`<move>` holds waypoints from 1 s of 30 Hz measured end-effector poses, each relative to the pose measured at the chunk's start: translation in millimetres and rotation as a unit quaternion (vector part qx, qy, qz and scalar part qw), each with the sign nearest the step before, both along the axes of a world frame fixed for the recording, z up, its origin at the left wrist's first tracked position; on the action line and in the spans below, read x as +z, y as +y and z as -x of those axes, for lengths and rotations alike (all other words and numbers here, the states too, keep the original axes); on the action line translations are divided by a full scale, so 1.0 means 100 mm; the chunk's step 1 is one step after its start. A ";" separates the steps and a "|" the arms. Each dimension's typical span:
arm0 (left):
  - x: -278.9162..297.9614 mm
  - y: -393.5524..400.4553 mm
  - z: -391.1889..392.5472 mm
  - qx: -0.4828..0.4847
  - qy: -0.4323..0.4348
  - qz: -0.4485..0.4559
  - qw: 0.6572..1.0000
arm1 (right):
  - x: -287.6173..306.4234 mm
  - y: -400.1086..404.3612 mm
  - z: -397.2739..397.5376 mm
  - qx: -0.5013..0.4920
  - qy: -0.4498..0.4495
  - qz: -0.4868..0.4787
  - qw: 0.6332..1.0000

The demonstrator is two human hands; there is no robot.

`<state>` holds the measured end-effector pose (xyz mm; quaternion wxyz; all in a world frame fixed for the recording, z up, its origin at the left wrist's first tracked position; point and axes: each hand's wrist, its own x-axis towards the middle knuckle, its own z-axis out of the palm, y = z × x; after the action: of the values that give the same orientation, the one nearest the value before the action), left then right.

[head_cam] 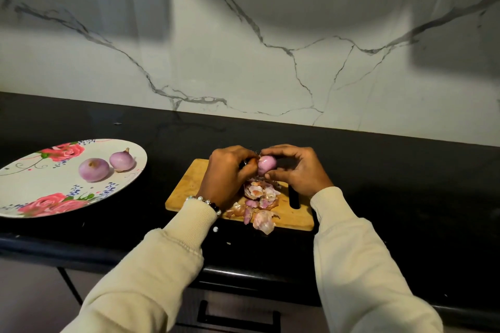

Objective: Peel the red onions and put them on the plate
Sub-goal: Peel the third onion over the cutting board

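Head view: at frame centre, above the cutting board [189, 184], the right hand [297, 170] grips the onion [266, 164] while the left hand [230, 170] pinches skin at its tip. Best pull downward in strips, then carry it to the plate [27, 197] at left, beside two peeled onions [93, 169].

sleeves [359, 265]: cream, long, ribbed cuffs | left wrist: bracelet [205, 201] of white pearl-like and dark beads | hands bare
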<state>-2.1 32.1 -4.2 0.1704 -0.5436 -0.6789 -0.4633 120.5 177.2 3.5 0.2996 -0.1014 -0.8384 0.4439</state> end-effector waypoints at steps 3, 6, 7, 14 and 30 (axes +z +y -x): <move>0.00 0.02 0.00 0.019 -0.014 -0.001 1.000 | 0.00 0.00 0.01 0.011 0.011 0.014 1.000; 0.01 0.03 0.00 0.033 -0.027 0.012 0.999 | 0.00 -0.01 0.00 0.014 0.012 0.032 0.999; 0.01 0.03 0.00 0.036 -0.031 0.016 0.999 | 0.00 -0.01 0.00 0.015 0.012 0.036 0.999; 0.03 0.05 -0.01 0.040 -0.081 0.010 0.996 | 0.00 -0.05 0.01 0.023 0.033 0.059 0.997; 0.01 0.06 0.03 0.066 -0.120 -0.065 0.988 | 0.01 -0.01 0.01 0.014 0.080 0.090 0.993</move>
<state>-5.2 38.1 -3.1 0.1529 -0.4260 -0.6974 -0.5557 119.7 175.7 4.2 0.3492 -0.0801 -0.7695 0.5286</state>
